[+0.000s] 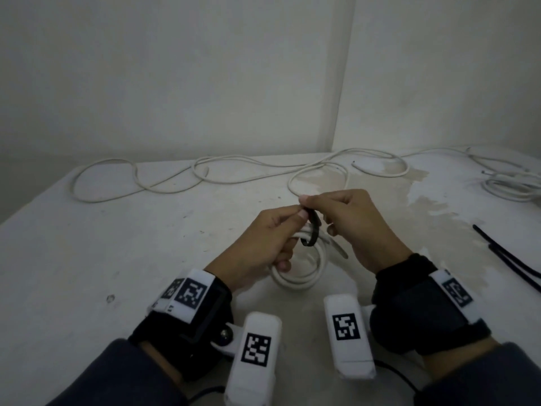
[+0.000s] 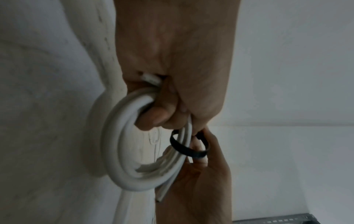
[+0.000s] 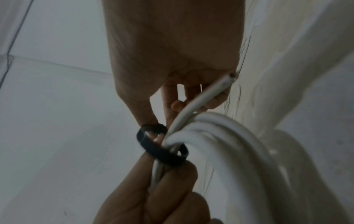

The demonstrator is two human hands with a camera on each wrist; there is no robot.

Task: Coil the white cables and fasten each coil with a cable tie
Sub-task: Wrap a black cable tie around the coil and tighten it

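Observation:
A small coil of white cable [image 1: 295, 276] [image 2: 122, 151] [image 3: 239, 151] hangs above the table in front of me. My left hand [image 1: 272, 232] [image 2: 172, 97] grips the top of the coil, fingers curled round its turns. A black cable tie [image 1: 312, 230] [image 2: 188, 149] [image 3: 162, 151] loops loosely around the gathered turns. My right hand [image 1: 348, 221] [image 3: 172, 75] pinches the tie's upper part between thumb and forefinger. A free cable end [image 3: 220, 86] sticks out beside the right fingers.
Loose white cables [image 1: 205, 174] snake along the back of the white table [image 1: 87, 259]. Another heap of white cable [image 1: 512, 183] lies at the far right. Spare black cable ties [image 1: 503, 253] lie on the right side. Walls close in behind.

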